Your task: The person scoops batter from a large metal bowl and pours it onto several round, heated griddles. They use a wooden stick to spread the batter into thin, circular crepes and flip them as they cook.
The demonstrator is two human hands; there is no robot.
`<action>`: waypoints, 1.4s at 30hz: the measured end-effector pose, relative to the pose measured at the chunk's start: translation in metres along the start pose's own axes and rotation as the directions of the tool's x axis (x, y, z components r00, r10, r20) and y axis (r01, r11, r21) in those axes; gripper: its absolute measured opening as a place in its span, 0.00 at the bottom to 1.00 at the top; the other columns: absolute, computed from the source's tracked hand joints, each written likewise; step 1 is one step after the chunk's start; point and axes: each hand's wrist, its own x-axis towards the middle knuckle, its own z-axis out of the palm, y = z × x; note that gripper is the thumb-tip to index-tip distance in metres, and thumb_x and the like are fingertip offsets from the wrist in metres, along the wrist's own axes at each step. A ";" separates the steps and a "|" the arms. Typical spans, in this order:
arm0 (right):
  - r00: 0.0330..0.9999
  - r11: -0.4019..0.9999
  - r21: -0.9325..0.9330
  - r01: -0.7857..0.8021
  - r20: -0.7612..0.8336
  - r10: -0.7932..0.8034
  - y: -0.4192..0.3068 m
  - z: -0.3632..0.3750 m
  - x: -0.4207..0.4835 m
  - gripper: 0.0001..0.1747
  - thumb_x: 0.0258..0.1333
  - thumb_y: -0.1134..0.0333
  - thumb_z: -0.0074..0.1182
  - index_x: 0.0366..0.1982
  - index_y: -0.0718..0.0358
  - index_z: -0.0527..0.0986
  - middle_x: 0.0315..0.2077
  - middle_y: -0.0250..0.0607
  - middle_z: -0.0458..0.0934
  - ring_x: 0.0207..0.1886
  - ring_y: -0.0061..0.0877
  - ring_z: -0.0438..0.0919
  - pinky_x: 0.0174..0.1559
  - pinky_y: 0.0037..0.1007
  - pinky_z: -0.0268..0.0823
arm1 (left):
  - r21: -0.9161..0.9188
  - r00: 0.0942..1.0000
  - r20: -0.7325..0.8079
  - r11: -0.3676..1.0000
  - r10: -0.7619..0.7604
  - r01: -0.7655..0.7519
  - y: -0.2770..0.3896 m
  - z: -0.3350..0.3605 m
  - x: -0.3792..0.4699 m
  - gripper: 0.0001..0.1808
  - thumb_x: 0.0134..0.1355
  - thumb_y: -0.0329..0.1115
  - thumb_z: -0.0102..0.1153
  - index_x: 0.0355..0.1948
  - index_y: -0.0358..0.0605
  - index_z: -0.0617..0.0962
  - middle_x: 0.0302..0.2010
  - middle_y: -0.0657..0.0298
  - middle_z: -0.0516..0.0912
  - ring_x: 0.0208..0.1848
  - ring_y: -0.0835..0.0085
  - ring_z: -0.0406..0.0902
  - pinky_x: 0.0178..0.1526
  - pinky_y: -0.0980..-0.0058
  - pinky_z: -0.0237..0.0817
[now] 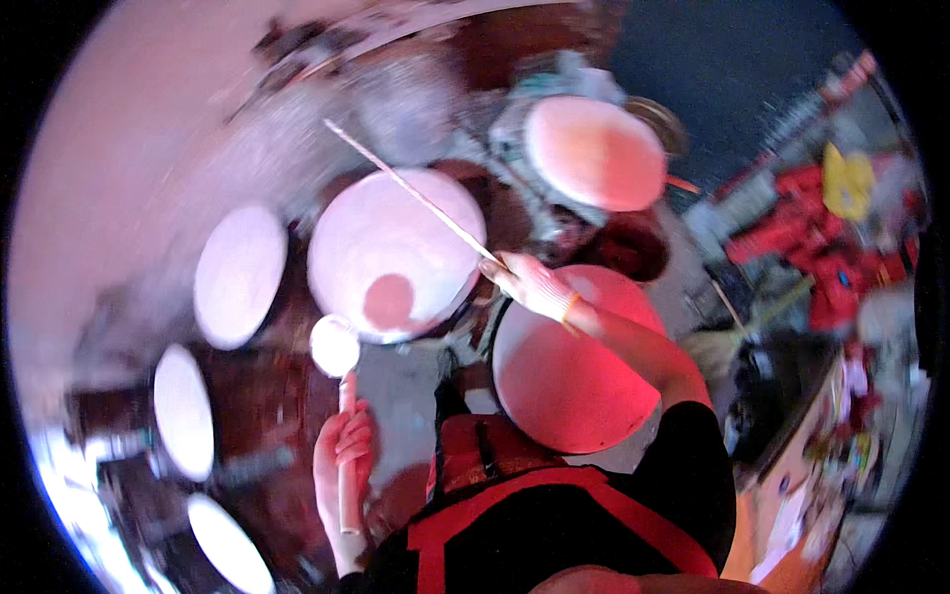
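Observation:
My right hand (531, 286), in a pale knit work glove with an orange cuff, grips one end of a long thin stick (415, 194). The stick slants up and left above a large round vessel (356, 252) with a white top. A darker round patch marks that top near its front. In my bare left hand (345, 453) is a straight pale handle (347, 496) with a round, bright white head (334, 347), like a ladle. Below my right forearm is another round vessel (571, 379), its pale top lit red. Whether these tops are liquid or solid is unclear.
Several more white-topped round vessels stand around, including one at the back (594, 152) and one at left (241, 278). A dark red tub (631, 245) sits beyond my right hand. Red items (809, 237) and a yellow item (848, 182) lie at right. Surroundings are blurred.

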 end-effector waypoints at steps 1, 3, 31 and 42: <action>0.994 0.968 0.240 0.068 0.067 -0.087 -0.009 0.030 -0.015 0.21 0.61 0.53 0.45 0.38 0.66 0.71 0.20 0.44 0.73 0.24 0.24 0.73 0.28 0.32 0.64 | -0.061 0.995 0.101 0.998 0.003 0.003 -0.010 -0.022 -0.017 0.17 0.65 0.27 0.39 0.52 0.27 0.63 0.24 0.65 0.65 0.20 0.80 0.61 0.20 0.82 0.57; 0.941 0.915 0.392 -0.092 0.334 -0.049 -0.015 0.084 -0.050 0.14 0.64 0.60 0.41 0.44 0.62 0.69 0.19 0.26 0.68 0.19 0.14 0.63 0.20 0.22 0.57 | -0.039 0.988 0.122 0.995 0.093 -0.089 -0.021 -0.069 -0.058 0.19 0.67 0.34 0.39 0.54 0.28 0.63 0.24 0.66 0.65 0.19 0.82 0.60 0.18 0.83 0.57; -0.371 0.613 0.061 0.788 0.842 0.392 -0.295 0.533 -0.731 0.18 0.64 0.59 0.36 0.53 0.56 0.61 0.16 0.34 0.67 0.12 0.20 0.65 0.13 0.25 0.59 | 0.129 -0.035 -0.912 0.204 0.408 -0.970 -0.357 -0.744 -0.391 0.09 0.59 0.28 0.48 0.36 0.33 0.65 0.20 0.62 0.69 0.16 0.76 0.68 0.13 0.77 0.60; -0.146 0.629 -0.482 0.610 0.712 0.687 -0.340 0.471 -0.712 0.22 0.63 0.65 0.39 0.58 0.57 0.60 0.23 0.28 0.69 0.19 0.16 0.67 0.14 0.21 0.57 | 0.670 -0.533 -0.440 0.660 0.722 0.340 -0.219 -0.882 -0.512 0.19 0.60 0.29 0.45 0.50 0.30 0.64 0.34 0.40 0.77 0.31 0.52 0.80 0.32 0.63 0.74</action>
